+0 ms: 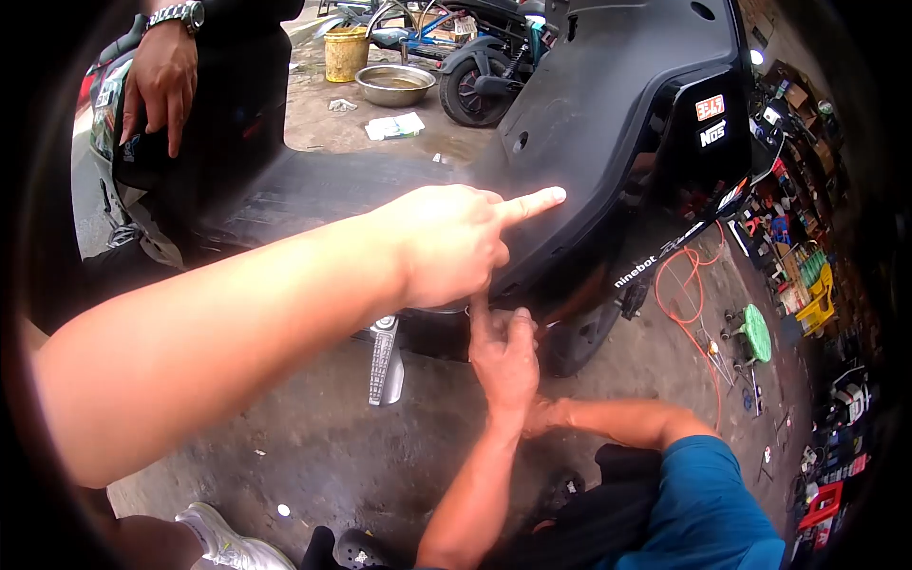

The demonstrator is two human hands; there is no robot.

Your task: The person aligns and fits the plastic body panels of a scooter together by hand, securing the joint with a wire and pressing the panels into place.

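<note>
A black ninebot electric scooter point(608, 180) fills the upper middle. At its lower side edge my left hand point(505, 366) points upward, index finger stretched and thumb apart; the fingertip is partly covered by another person's hand. Nothing shows in its grasp. Beside my left wrist is my right hand point(540, 416), its fingers hidden behind that wrist. Another person's pointing hand point(456, 237) reaches in from the left, index finger over the scooter's black front panel. A silver metal footrest point(384, 366) hangs from the scooter's side, left of my left hand.
Another person's hand with a watch point(163, 85) rests over the seat end. Behind stand a yellow bucket point(347, 54), a metal basin point(395, 87) and another scooter's wheel point(475, 90). An orange cable point(698, 309), a green stool point(756, 332) and scattered tools lie right.
</note>
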